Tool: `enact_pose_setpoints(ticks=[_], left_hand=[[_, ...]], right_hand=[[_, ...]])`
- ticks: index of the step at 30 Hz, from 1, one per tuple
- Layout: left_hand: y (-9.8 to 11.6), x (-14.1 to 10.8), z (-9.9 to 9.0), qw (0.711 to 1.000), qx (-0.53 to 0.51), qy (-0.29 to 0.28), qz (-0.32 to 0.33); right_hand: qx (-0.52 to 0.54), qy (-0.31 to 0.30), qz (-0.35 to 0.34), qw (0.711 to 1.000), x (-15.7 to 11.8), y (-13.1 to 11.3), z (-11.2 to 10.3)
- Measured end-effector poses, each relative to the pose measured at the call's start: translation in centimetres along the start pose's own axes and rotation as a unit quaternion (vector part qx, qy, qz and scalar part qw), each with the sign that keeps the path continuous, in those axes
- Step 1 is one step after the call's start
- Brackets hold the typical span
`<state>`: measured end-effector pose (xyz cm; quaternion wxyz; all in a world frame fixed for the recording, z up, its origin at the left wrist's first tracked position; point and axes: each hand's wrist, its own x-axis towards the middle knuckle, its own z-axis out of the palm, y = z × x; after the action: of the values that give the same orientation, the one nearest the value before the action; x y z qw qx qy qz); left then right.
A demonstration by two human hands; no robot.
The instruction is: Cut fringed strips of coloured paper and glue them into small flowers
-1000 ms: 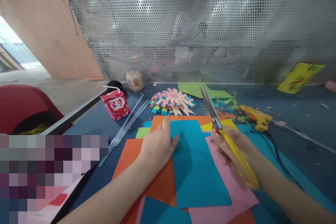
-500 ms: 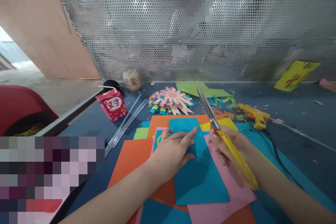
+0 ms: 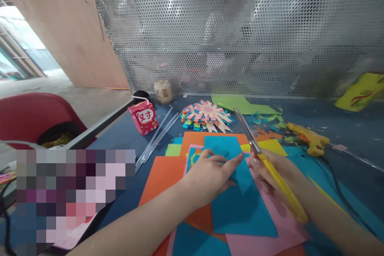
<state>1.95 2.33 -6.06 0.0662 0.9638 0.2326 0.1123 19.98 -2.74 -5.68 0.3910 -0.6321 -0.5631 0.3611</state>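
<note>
My left hand (image 3: 211, 174) rests with fingers spread on a blue sheet of paper (image 3: 243, 212), holding nothing. In my right hand (image 3: 271, 172) is a pair of scissors (image 3: 280, 182) with yellow handles, blades pointing up and away, held above the stack's right side. Beneath the blue sheet lie pink paper (image 3: 288, 228), orange paper (image 3: 162, 172) and more coloured sheets. A small blue piece with a yellow-green pattern (image 3: 195, 157) shows just beyond my left hand. Behind the stack sits a pile of fringed paper rosettes (image 3: 207, 112).
A red drink carton (image 3: 144, 118) with a straw stands left, beside clear glue sticks (image 3: 159, 136). The yellow glue gun (image 3: 312, 138) lies right with its cord. Green paper (image 3: 246, 105) and scraps lie at the back, before a perforated metal panel (image 3: 180, 40). A red chair (image 3: 39, 116) is at left.
The whole view has shifted, so things appear farther right. My left hand's index finger reaches out over the blue sheet, while the scissors stay in my right hand.
</note>
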Motion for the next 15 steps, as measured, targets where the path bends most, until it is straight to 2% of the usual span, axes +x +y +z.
enact_pose_setpoints(ticks=[7, 10, 15], left_hand=[[0.3, 0.0, 1.5, 0.984, 0.122, 0.082, 0.104], [0.5, 0.0, 1.6, 0.98, 0.134, 0.094, 0.109], [0.7, -0.1, 1.6, 0.987, 0.111, 0.07, 0.09]], right_hand=[[0.008, -0.004, 0.023, 1.0, 0.2, 0.7, -0.2], [0.028, -0.02, 0.04, 0.999, 0.4, 0.7, -0.4], [0.065, -0.047, 0.063, 0.995, 0.5, 0.7, -1.0]])
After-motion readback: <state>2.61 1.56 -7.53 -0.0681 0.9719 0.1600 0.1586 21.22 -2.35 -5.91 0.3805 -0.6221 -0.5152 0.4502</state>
